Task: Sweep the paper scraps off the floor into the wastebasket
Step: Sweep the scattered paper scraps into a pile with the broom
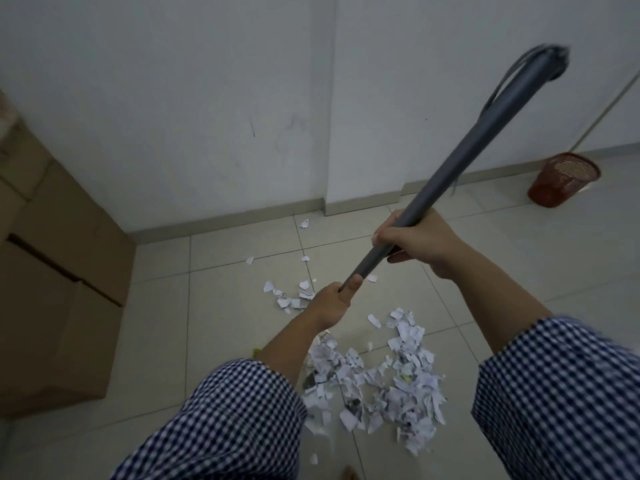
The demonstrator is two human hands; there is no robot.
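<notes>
Left hand and right hand grip the slanted broom handle

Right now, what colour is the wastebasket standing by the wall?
The wastebasket is reddish-orange mesh, shown best in the head view.

Paper scraps on floor near wall corner; wastebasket far right; boxes left.

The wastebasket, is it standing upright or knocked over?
Upright. The red wastebasket stands on its base on the tiled floor, its open rim facing up.
</notes>
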